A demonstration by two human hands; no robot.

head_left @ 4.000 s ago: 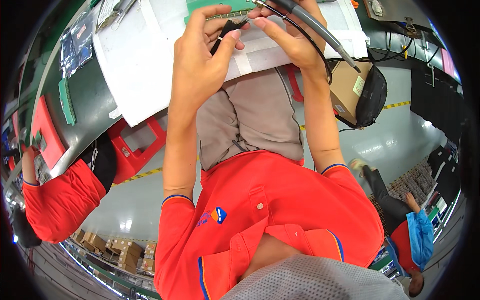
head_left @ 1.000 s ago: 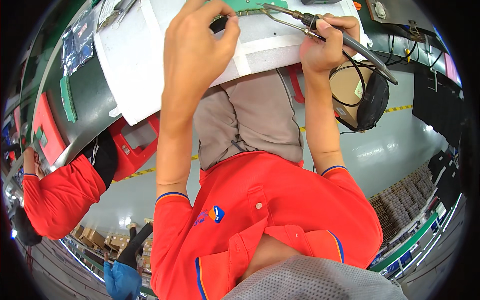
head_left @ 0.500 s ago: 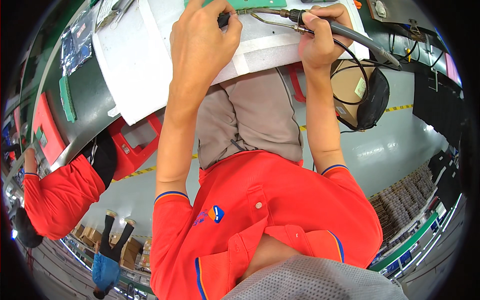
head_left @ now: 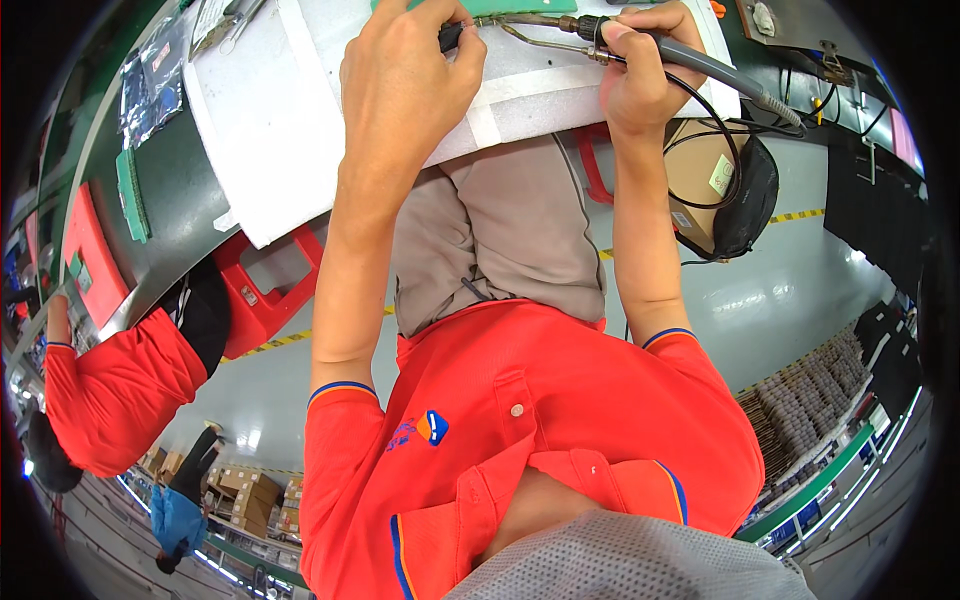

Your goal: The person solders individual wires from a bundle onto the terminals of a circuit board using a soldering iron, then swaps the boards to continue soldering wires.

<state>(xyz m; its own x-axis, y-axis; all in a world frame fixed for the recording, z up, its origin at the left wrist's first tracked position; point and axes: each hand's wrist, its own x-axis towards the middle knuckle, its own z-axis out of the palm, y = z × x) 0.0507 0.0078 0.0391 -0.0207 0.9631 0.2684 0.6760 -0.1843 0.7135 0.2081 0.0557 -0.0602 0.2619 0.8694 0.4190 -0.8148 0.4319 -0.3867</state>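
My right hand is closed round a soldering iron with a dark grey handle and cable. A thin metal tube runs along under its shaft, joined to a black hose. The iron's tip points left and meets the area by my left fingertips. There my left hand pinches a small black part at the near edge of a green circuit board. My fingers and the top of the picture hide most of that board. White foam sheet lies beneath both hands.
Tools and a clear plastic bag lie left, near a green strip. A cardboard box and black bag are below the bench at right. Two other people in red and blue are at left.
My hands hold nearly the same pose, with the iron shifted very slightly right. The distant person in blue has moved left. The person in red has shifted slightly.
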